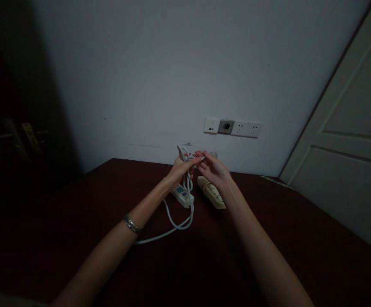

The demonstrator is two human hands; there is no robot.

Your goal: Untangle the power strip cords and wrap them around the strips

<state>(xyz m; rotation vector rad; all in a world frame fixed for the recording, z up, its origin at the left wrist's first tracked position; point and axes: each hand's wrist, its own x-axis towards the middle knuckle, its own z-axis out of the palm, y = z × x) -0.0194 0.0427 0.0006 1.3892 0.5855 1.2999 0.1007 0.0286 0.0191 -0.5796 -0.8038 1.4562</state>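
Observation:
My left hand (181,167) is raised above a dark red table (300,238) and closed around loops of a white cable (185,187). The cable hangs down and trails across the table toward me. My right hand (212,168) meets the left one, its fingertips pinching the cable's end near the left fingers. Under the left hand lies a white power strip (181,195) with blue buttons. A cream power strip (211,192) lies beside it, partly under my right wrist. A silver bracelet (131,224) sits on my left wrist.
White wall sockets (233,127) are set into the grey wall just above the table's far edge. A pale door (348,140) stands at the right. A dark door with a brass handle (28,136) is at the left. The room is dim.

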